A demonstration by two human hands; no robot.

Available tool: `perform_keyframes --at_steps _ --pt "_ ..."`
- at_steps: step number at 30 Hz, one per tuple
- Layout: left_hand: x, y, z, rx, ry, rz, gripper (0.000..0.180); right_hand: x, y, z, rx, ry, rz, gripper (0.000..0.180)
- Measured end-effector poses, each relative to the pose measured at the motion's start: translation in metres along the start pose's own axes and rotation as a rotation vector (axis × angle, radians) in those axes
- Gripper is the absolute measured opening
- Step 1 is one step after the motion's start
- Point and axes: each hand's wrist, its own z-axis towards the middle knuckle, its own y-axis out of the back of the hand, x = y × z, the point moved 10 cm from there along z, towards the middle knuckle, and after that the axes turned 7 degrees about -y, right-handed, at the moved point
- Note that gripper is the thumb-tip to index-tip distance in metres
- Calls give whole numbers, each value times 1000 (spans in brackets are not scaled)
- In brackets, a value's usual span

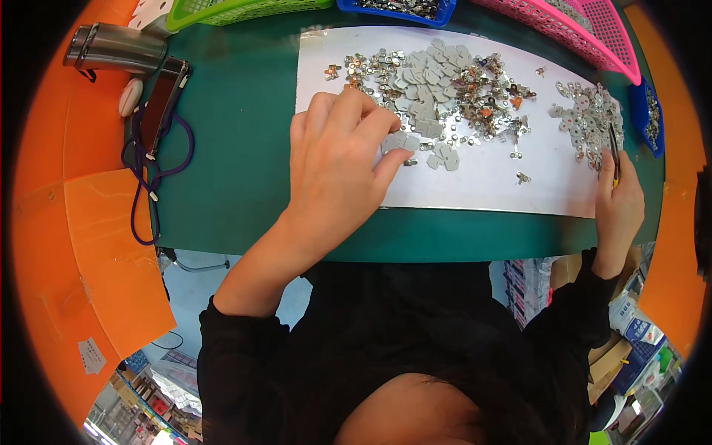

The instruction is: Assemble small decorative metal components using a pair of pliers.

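My left hand (pixel 337 144) hovers at the left part of a white sheet (pixel 445 191), fingers bent and thumb apart from the index finger. Its fingertips are nearest to small flat grey plates (pixel 443 157); nothing shows between thumb and index. Above lies a larger heap of grey plates (pixel 430 74), with shiny metal clips (pixel 371 70) to its left and more metal clips (pixel 482 96) to its right. At the right end, my right hand (pixel 621 200) is closed around dark tweezers (pixel 614 141), whose tips point into a pile of small clear and silvery pieces (pixel 589 122).
Along the far edge stand a green basket (pixel 245 13), a blue bin (pixel 397 13) and a pink basket (pixel 593 37). Another blue bin (pixel 647 119) is at the right. To the left are a steel cup (pixel 119 48), a phone (pixel 163 104) with a purple cord, and orange panels (pixel 104 259).
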Motion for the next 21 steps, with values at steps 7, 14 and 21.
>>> perform_keyframes --at_steps 7,14,21 --pt "-4 -15 2 53 31 -9 20 109 -1 -48 234 362 670 10" --pt "21 -4 -2 20 169 -335 22 149 -3 -65 247 525 796 19" --pt "10 -1 -14 60 96 -68 27 174 4 -74 181 654 862 20"
